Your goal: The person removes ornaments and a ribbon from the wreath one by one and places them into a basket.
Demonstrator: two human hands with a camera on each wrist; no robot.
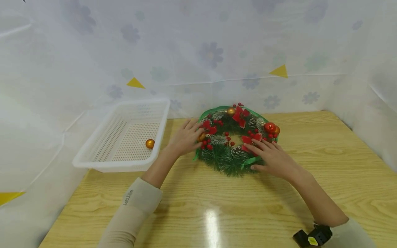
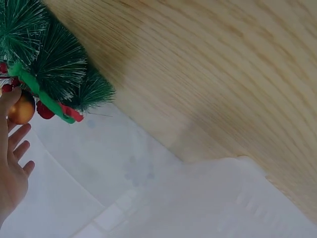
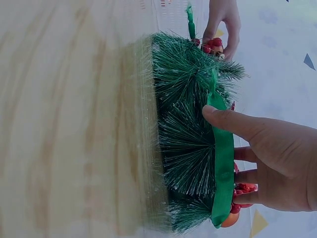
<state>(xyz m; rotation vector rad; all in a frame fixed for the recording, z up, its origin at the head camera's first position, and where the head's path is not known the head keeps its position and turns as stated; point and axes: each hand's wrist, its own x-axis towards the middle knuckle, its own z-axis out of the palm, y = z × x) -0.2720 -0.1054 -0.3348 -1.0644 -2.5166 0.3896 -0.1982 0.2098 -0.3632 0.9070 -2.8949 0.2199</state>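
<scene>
As the left hand (image 1: 186, 138) pinches a gold bauble (image 1: 201, 137), the right hand (image 1: 276, 159), loosely spread, touches the wreath (image 1: 221, 157) at near right.

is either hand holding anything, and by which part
The left hand is at a gold ball on the left of the wreath; whether it grips cannot be told. The right hand touches the wreath's near right side, showing no clear grip.
</scene>
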